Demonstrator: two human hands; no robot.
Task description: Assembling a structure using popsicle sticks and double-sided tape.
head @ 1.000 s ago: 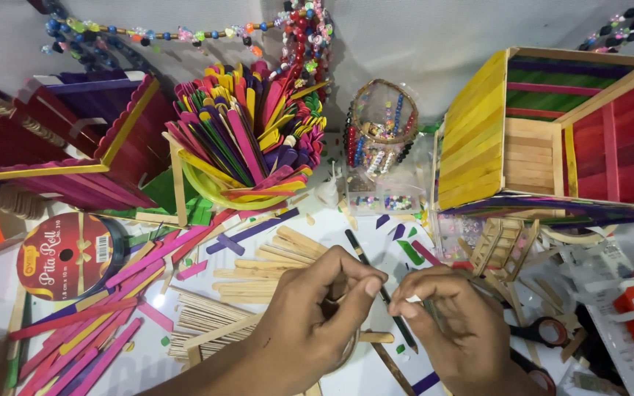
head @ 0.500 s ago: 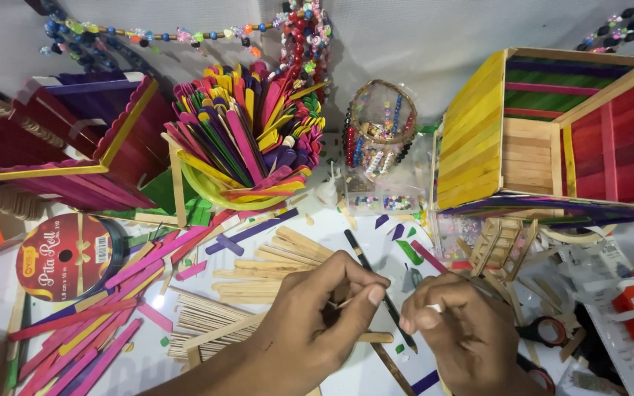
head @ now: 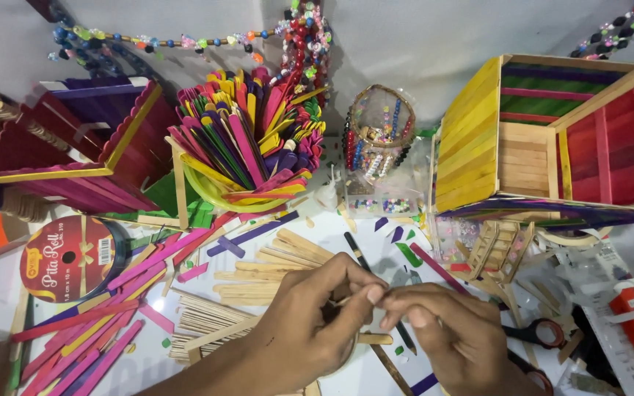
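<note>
Both of your hands meet at lower centre of the frame, fingertips touching. Your left hand (head: 310, 323) is curled, thumb and forefinger pinched on a small pale wooden piece (head: 348, 298); your right hand (head: 453, 337) closes its fingertips against the same spot. That piece is mostly hidden by your fingers: only a thin, plain, unpainted sliver shows at the pinch, so its full shape cannot be told.

Beneath your hands a black pencil (head: 376, 290) lies diagonally on the white surface (head: 376, 367), with a plain wooden stick (head: 376, 339) poking out just below your left thumb. Left of your hands sit a fan of plain craft sticks (head: 273, 268) and a bundle of thin splints (head: 203, 319). Pink and red sticks (head: 89, 330) spread across the lower left, near a ribbon spool (head: 71, 257).

At upper centre a yellow cup of coloured sticks (head: 247, 147) stands packed and upright. A bead jar (head: 376, 136) stands just right of it. A stick-built box (head: 552, 136) with yellow, red and green walls fills the upper right; a purple and magenta stick structure (head: 75, 154) fills the upper left. Black-handled scissors (head: 537, 334) lie just beside your right hand.
</note>
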